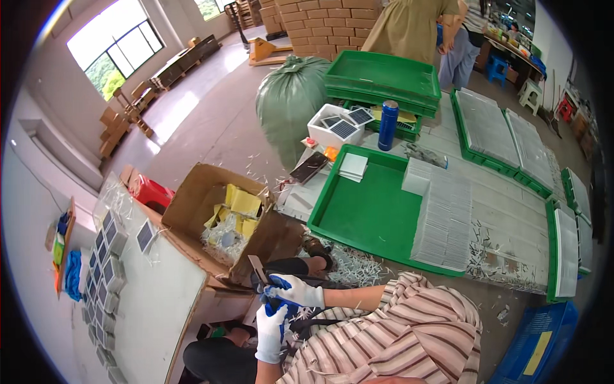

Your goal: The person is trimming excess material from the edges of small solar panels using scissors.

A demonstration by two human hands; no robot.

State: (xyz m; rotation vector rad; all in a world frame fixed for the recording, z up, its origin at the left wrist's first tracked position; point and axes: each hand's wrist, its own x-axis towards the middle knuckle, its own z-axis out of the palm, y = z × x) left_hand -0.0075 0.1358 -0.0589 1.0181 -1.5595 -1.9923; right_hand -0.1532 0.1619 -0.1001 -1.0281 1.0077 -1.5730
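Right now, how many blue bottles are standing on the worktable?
1. The blue bottle stands upright between the white box of small panels and the stacked green trays; others may be hidden.

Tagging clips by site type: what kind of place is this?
Likely a small factory or assembly workshop: green trays hold stacks of white parts, small solar panels sit in a white bin, and cartons are stacked at the back.

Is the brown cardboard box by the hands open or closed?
Open. The cardboard box has its flaps spread apart, and yellow packets and clear wrapping show inside it.
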